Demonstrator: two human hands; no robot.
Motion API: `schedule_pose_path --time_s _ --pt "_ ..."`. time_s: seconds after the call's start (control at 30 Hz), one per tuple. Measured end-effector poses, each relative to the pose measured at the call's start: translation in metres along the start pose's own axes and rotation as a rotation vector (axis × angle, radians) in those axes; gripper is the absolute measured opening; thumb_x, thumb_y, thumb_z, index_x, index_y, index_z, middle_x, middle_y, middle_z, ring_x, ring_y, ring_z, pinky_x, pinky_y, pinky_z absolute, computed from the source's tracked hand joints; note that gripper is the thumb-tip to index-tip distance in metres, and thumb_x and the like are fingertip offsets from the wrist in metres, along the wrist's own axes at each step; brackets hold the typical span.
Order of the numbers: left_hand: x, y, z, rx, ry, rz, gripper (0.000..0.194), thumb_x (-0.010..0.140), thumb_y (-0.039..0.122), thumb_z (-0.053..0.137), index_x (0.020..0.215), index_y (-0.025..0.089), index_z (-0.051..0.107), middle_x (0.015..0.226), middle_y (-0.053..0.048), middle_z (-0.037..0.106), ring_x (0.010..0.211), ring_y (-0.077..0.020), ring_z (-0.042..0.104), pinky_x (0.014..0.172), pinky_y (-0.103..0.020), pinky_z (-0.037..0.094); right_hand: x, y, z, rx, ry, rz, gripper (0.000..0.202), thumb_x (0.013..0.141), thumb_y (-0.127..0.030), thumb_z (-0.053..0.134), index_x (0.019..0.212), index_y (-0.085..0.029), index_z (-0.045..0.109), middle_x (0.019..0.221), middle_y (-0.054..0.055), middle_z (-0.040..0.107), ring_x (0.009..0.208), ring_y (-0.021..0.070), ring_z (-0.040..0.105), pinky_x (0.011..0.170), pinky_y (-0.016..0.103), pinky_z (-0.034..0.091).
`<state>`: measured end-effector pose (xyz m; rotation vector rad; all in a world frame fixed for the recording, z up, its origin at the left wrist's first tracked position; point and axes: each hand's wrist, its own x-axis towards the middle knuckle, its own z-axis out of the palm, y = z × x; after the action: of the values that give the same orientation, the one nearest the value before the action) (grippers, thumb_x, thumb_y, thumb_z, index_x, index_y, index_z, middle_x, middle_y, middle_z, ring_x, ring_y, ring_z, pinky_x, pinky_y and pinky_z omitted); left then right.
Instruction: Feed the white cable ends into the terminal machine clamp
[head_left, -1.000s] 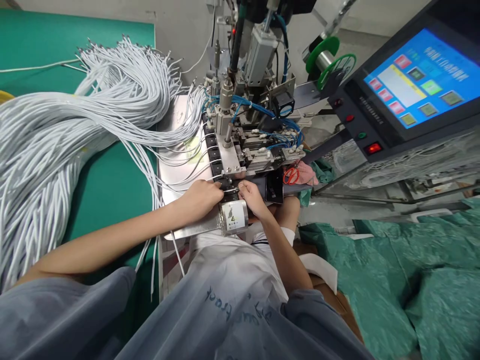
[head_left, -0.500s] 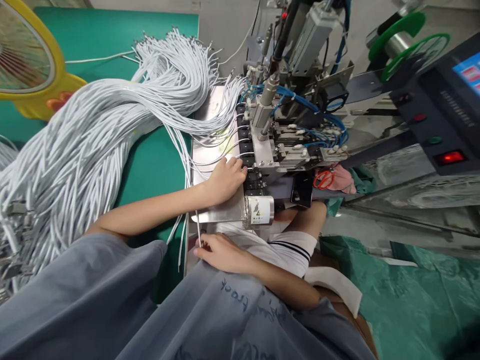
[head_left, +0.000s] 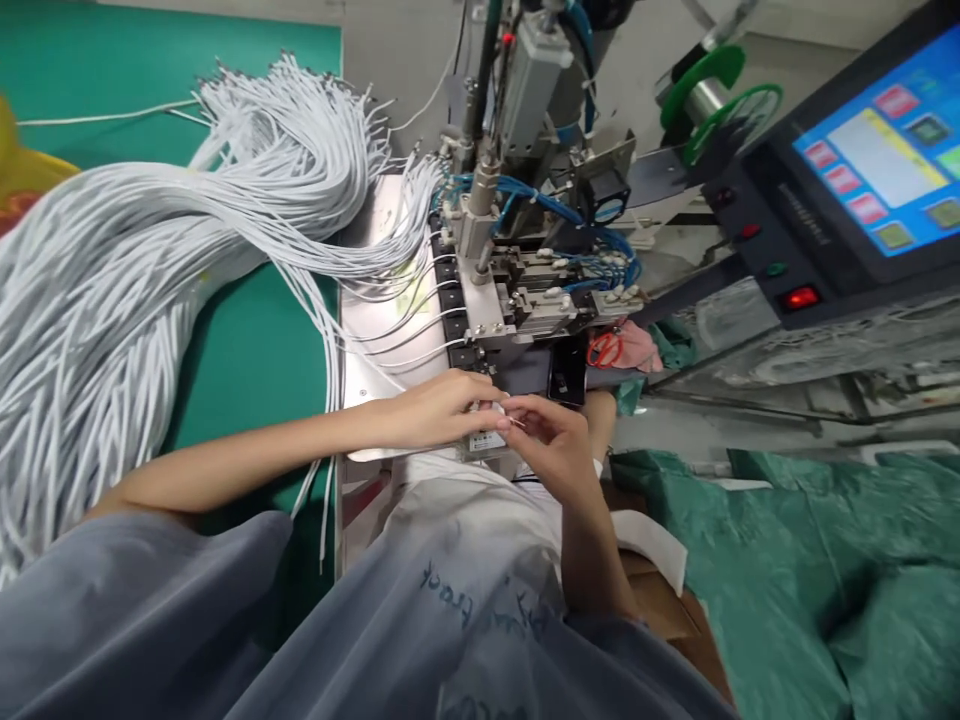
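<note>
We find the left hand (head_left: 450, 408) and right hand (head_left: 559, 440) nearly closed, their fingertips meeting at a thin white cable end (head_left: 517, 421); fingers partly hide it, so the grip appears shared. It sits just off the near end of the machine (head_left: 478, 235). We judge the step to be handling and straightening this end. The next move calls for a steady pinch and careful alignment.

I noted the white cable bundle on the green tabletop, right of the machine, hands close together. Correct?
Wrong side: the head view shows the white cable bundle on the green tabletop, left of the machine. Left hand and right hand are close together.
</note>
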<state>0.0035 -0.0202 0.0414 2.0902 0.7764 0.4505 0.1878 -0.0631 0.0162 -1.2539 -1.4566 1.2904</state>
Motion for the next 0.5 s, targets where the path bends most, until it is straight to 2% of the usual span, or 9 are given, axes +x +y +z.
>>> schedule_pose_path --time_s 0.13,0.23,0.4,0.5 --pt "0.002 -0.001 -0.001 -0.119 0.163 0.041 0.025 0.092 0.025 0.046 0.086 0.013 0.067 0.075 -0.003 0.058 0.071 -0.0104 0.054 0.066 -0.022 0.041 0.008 0.005 0.005 0.369 0.099 0.059 0.017 0.067 -0.028 0.073 0.082 -0.02 0.067 0.068 0.001 0.067 0.061 0.0145 0.062 0.062 0.029 0.05" --pt "0.002 -0.002 0.002 -0.133 0.268 0.06 0.024 0.09 0.023 0.049 0.079 0.013 0.068 0.071 -0.003 0.059 0.068 -0.0105 0.054 0.063 -0.022 0.042 0.012 0.009 0.014 0.474 0.132 0.028 0.014 0.07 -0.029 0.07 0.081 -0.02 0.067 0.064 0.0 0.063 0.057 0.0119 0.058 0.058 0.027 0.048" --pt "0.001 -0.006 0.006 -0.127 0.366 0.064 0.021 0.087 0.024 0.054 0.078 0.012 0.069 0.067 -0.003 0.059 0.063 -0.0105 0.052 0.058 -0.022 0.041 0.018 0.011 0.026 0.282 0.243 -0.129 0.008 0.074 -0.028 0.067 0.077 -0.02 0.069 0.074 0.001 0.06 0.063 0.0113 0.056 0.058 0.025 0.045" --pt "0.001 -0.007 0.003 -0.079 0.304 0.104 0.02 0.089 0.017 0.049 0.087 0.012 0.068 0.071 -0.004 0.059 0.068 -0.0109 0.053 0.062 -0.023 0.043 0.02 0.01 0.024 0.151 0.303 -0.181 0.009 0.075 -0.027 0.065 0.074 -0.019 0.07 0.072 0.002 0.058 0.065 0.0123 0.054 0.057 0.025 0.043"
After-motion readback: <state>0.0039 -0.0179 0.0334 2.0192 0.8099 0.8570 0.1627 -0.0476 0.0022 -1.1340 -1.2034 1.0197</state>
